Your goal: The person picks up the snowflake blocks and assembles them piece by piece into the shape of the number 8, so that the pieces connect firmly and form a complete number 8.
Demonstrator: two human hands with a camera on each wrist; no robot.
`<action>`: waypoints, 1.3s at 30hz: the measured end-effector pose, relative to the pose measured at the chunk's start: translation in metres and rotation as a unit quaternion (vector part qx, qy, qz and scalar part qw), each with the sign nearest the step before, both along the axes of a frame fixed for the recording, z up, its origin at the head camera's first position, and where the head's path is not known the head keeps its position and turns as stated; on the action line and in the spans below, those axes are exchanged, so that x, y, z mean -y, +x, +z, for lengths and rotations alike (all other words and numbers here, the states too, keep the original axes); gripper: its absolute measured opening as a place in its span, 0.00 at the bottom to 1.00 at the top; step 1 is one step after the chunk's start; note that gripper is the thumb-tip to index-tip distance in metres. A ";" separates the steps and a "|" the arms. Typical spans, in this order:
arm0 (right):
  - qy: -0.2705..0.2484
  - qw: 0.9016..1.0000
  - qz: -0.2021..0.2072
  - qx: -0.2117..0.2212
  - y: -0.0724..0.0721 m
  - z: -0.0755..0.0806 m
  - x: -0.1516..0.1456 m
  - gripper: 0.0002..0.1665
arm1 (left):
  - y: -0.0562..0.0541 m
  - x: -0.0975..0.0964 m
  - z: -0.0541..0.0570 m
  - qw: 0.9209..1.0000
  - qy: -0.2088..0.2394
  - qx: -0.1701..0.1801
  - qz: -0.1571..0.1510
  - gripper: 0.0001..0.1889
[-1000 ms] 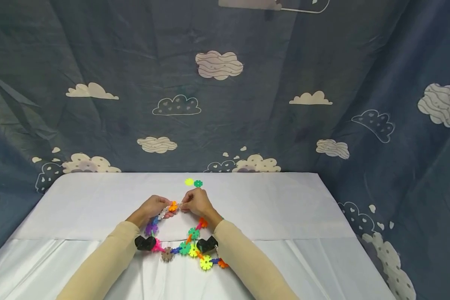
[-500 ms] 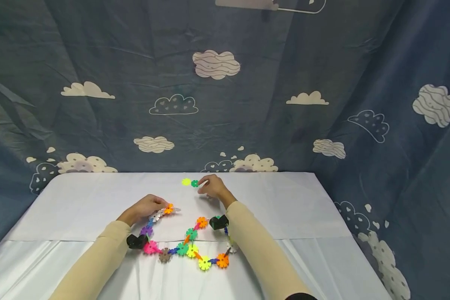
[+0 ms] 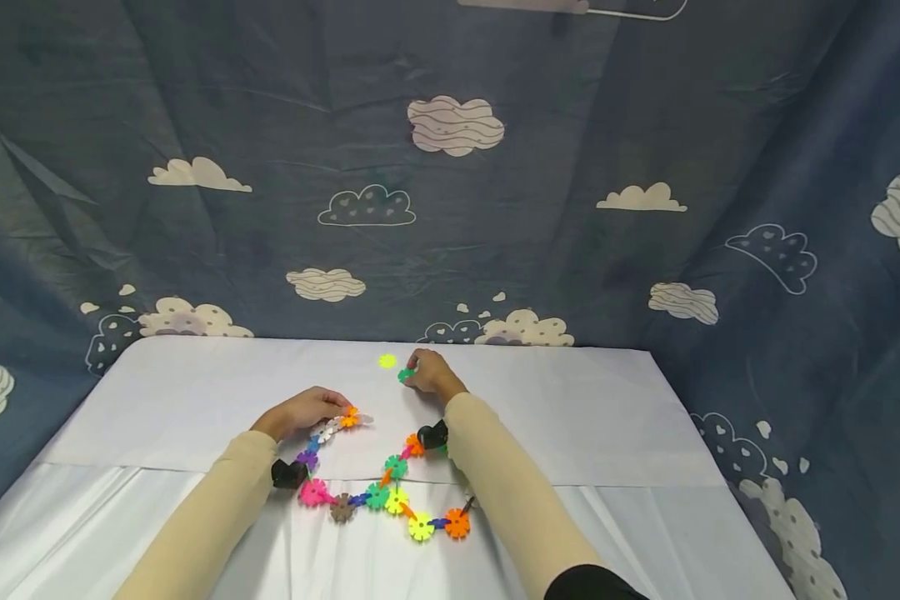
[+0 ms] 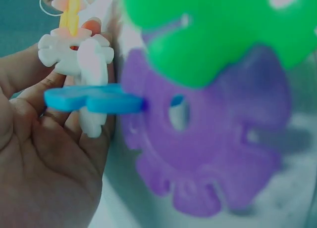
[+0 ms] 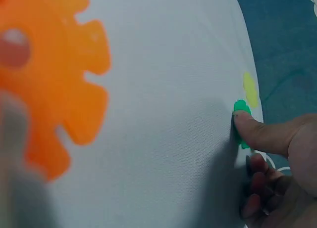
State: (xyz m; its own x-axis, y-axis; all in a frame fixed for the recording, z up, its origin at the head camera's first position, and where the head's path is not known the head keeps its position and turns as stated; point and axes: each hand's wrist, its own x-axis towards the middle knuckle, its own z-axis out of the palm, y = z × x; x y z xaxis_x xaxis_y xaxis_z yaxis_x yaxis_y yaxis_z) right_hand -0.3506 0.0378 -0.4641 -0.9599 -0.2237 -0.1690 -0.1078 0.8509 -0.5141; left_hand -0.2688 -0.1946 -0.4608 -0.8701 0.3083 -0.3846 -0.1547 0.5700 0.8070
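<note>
A chain of interlocking flower-shaped plastic discs curves over the white cloth. My left hand (image 3: 307,409) holds its far left end, by the orange disc (image 3: 350,417) and white discs (image 4: 62,52). From there a blue disc (image 4: 94,98) and a purple disc (image 4: 198,144) follow in the left wrist view, with a blurred green one (image 4: 223,35) close to the lens. Farther back, my right hand (image 3: 433,373) pinches a loose green disc (image 3: 404,376), its thumb (image 5: 262,135) lying on the face. Just beyond is a loose yellow disc (image 3: 387,361), flat on the cloth.
The chain runs nearer me through a pink disc (image 3: 314,492), a brown disc (image 3: 342,508) and a yellow disc (image 3: 421,527). My right forearm partly covers a branch of it. Behind the table (image 3: 195,392) hangs a dark curtain (image 3: 525,250) printed with clouds.
My right hand has left the chain's end, reached back to the two loose discs and drawn the green one slightly toward me. My left hand has stayed at the chain's end.
</note>
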 end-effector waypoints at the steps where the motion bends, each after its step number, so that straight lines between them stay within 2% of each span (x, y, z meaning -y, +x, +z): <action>1: -0.005 1.000 -0.006 -0.001 0.001 0.002 -0.002 0.14 | 0.000 -0.001 0.001 1.000 0.002 0.004 0.001 0.12; 4: -0.053 0.998 -0.023 0.020 0.008 0.006 -0.006 0.12 | 0.001 -0.001 0.002 1.000 0.015 0.012 0.009 0.13; 6: -0.104 0.993 -0.029 0.044 0.015 0.008 -0.009 0.10 | 0.002 0.000 0.002 0.999 0.025 0.018 0.014 0.13; 8: -0.174 0.981 -0.029 0.075 0.025 0.010 -0.010 0.08 | 0.002 0.001 0.003 0.999 0.033 0.018 0.015 0.14; 12: -0.291 0.950 -0.008 0.115 0.049 0.016 -0.009 0.07 | 0.003 0.001 0.003 0.999 0.034 0.006 0.008 0.16; 15: -0.337 0.932 0.010 0.131 0.065 0.019 -0.006 0.08 | 0.003 0.000 0.005 0.999 0.033 -0.004 0.010 0.16; 21: -0.377 0.916 0.011 0.138 0.084 0.016 0.004 0.10 | 0.004 0.000 0.006 0.999 0.048 -0.004 0.023 0.15; 28: -0.399 0.902 -0.048 0.159 0.090 0.008 0.014 0.11 | 0.005 -0.001 0.003 0.998 0.046 0.001 0.030 0.15; 33: -0.420 0.891 -0.066 0.157 0.092 0.004 0.020 0.12 | 0.006 -0.001 0.003 0.998 0.046 -0.006 0.032 0.15; 36: -0.426 0.889 -0.071 0.154 0.094 0.005 0.022 0.11 | 0.006 -0.002 0.003 0.998 0.044 -0.008 0.039 0.15; 39: -0.422 0.891 -0.076 0.150 0.096 0.006 0.024 0.11 | 0.006 -0.002 0.004 0.998 0.039 -0.009 0.042 0.15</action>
State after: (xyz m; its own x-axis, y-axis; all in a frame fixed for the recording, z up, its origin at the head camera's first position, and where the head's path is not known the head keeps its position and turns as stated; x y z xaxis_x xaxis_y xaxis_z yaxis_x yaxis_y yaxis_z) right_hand -0.2543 0.0141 -0.4581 -0.9301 -0.2637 -0.2556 0.2253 0.1399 -0.9642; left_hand -0.2625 -0.1924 -0.4570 -0.9004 0.2629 -0.3466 -0.1840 0.4918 0.8510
